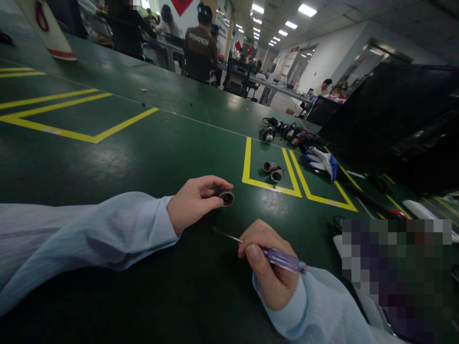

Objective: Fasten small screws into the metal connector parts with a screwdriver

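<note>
My left hand [196, 200] pinches a short round metal fitting [226, 197], its dark hollow end turned toward me. In my right hand [268, 260] is a screwdriver with a clear purple handle [285, 260]. Its thin shaft points left, and a small dark piece [214, 230] sits at the tip; I cannot make out what it is. The tip is below the fitting and apart from it. Farther off, several similar metal fittings [276, 175] lie together inside a yellow-taped box on the green table [172, 157].
Dark cabled tools [287, 131] lie at the back right, with a blue and white glove [322, 162] nearer. A large black screen [390, 119] stands at right. Yellow tape [96, 139] marks the left side, near a white cup [53, 33]. People sit at desks beyond.
</note>
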Demonstrator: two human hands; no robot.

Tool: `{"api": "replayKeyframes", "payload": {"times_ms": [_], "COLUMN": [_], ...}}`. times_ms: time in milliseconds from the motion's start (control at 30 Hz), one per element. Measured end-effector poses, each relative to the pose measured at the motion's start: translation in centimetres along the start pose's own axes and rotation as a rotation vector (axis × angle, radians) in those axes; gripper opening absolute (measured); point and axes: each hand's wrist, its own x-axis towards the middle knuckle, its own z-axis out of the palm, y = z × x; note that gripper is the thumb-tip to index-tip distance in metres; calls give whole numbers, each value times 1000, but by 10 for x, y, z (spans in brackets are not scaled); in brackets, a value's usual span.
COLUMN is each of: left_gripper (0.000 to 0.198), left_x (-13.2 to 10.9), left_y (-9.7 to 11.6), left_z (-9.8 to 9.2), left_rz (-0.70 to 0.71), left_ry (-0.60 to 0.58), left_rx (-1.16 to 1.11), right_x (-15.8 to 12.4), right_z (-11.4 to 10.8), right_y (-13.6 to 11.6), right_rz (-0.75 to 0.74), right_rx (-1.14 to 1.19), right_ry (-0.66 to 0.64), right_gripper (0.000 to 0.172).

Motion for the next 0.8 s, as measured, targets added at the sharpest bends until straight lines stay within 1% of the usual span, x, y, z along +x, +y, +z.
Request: {"api": "replayKeyframes", "payload": {"times_ms": [133, 233, 300, 433, 633, 800], "left_gripper": [28, 29, 29, 30, 30, 23], "left_x": [0, 1, 1, 1, 1, 1], "left_y": [-1, -1, -1, -1, -5, -7], "left_z": [0, 0, 0, 0, -1, -1], "left_rz": [8, 4, 3, 6, 23, 64], "left_ry": [4, -4, -7, -13, -28, -33], "left_rx": [-7, -15, -19, -4, 35, 48], "right_x": [5, 10, 11, 11, 10, 12], "right_z": [1, 4, 5, 6, 8, 8], "right_y": [1, 4, 7, 10, 14, 12], "right_rz": [-62, -150, -173, -184, -178, -198], "right_rx": [-162, -268, -310, -350, -347, -363], "right_ry": [62, 57, 49, 58, 80, 69], "right_gripper": [14, 12, 11, 11, 12, 12]}}
